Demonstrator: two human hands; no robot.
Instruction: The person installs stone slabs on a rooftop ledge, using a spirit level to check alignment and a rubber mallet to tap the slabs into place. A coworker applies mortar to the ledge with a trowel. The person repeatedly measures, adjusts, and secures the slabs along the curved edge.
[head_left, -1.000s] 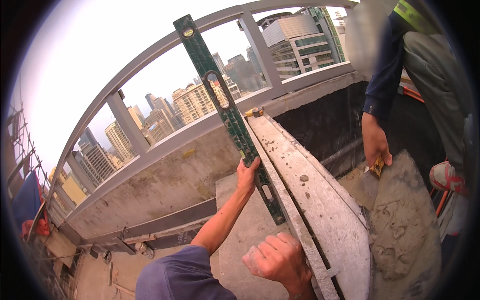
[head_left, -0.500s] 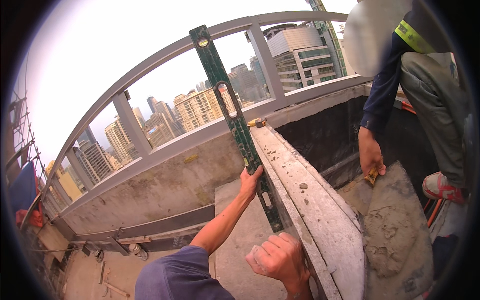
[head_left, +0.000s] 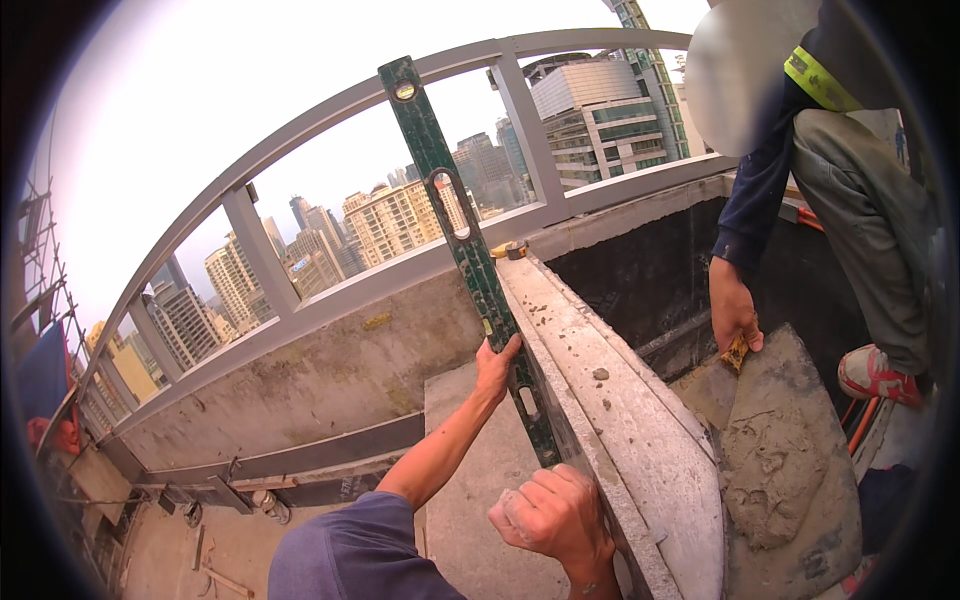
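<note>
A long green spirit level with worn, spattered paint leans at a tilt against the side of a pale stone-like ledge. My left hand is closed round its lower half, fingers behind the edge and thumb toward the ledge. Close to the level's bottom end, my right hand is curled into a dusty fist beside the ledge. Nothing sticks out of that fist, and its palm is hidden. Small crumbs of mortar lie on the ledge top, where a tape measure sits at the far end.
At right, a co-worker's hand grips a trowel handle over a board bearing wet mortar. A grey metal railing tops the low concrete wall, with city buildings beyond. Wood scraps lie on the floor at lower left.
The whole scene has slid slightly left in view. Both my hands and the spirit level keep nearly the same places relative to the ledge.
</note>
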